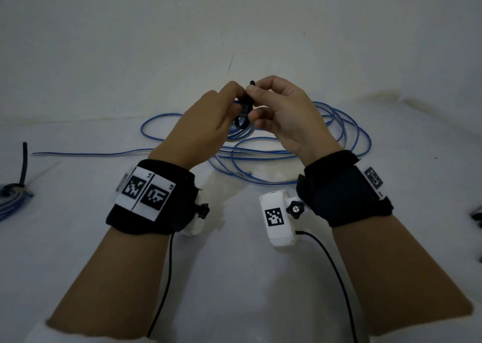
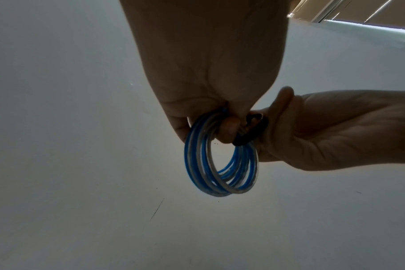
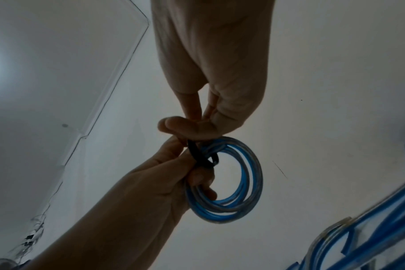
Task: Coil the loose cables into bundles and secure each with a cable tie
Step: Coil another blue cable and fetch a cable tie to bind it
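A small coil of blue and clear cable (image 2: 220, 169) hangs in the air between my hands. My left hand (image 1: 230, 95) curls its fingers round the coil's left side (image 3: 231, 184) and pinches it at the top. A black cable tie (image 3: 200, 157) loops around the coil's strands. The right hand (image 1: 254, 92) pinches the tie (image 2: 251, 131) between thumb and fingertips, and the tie's tip (image 1: 252, 82) sticks up above them. In the head view the hands hide most of the coil. More loose blue cable (image 1: 287, 157) lies in wide loops on the white table under the hands.
One strand of the loose cable (image 1: 91, 153) runs far left across the table. A tied blue bundle (image 1: 10, 202) with a black tie sticking up lies at the left edge. A dark object (image 1: 477, 216) shows at the right edge. A wall stands behind the table.
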`<state>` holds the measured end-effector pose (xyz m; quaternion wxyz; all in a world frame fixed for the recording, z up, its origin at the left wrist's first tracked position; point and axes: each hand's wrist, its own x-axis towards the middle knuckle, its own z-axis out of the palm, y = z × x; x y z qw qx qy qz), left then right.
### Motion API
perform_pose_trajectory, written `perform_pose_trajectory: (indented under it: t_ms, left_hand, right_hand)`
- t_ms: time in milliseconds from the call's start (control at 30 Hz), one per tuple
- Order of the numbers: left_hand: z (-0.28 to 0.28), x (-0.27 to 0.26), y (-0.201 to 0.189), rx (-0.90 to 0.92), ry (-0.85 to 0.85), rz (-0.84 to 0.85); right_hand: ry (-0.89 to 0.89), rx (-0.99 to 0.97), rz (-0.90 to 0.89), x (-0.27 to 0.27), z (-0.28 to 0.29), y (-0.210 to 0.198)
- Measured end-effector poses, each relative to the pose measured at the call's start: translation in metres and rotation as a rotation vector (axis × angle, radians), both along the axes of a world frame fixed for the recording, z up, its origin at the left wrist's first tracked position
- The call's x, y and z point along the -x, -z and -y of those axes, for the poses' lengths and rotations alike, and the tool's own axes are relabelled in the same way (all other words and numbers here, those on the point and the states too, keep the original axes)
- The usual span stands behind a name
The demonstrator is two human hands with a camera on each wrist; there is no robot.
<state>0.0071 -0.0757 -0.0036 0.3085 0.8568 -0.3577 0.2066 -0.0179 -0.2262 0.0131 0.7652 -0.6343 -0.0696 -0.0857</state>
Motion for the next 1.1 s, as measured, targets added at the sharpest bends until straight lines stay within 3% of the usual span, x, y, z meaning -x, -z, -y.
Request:
perform_pose_trajectory:
  t_ms: [233, 533, 767, 967, 1100]
  left_hand:
    - [0.013, 0.01, 0.002, -0.141, 0.143, -0.044]
    - [0.024, 0.02, -0.001, -0.157, 0.229, -0.045]
    - [0.024, 0.033, -0.014, -0.205, 0.187, 0.021]
    - [0.007, 0.048, -0.018, -0.205, 0.169, -0.004]
    - [-0.011, 0.055, -0.015, -0.146, 0.126, -0.056]
  right_hand:
    - [0.146, -0.074, -0.015, -0.013, 0.021, 0.006]
    - [0.242, 0.099, -0.041, -0.018, 0.032, 0.014]
    - [0.254, 0.138, -0.076, -0.017, 0.031, -0.004]
    - [0.232, 0.274, -0.129, -0.012, 0.015, -0.023]
    - [0.242, 0.339, -0.059, -0.002, -0.006, -0.022]
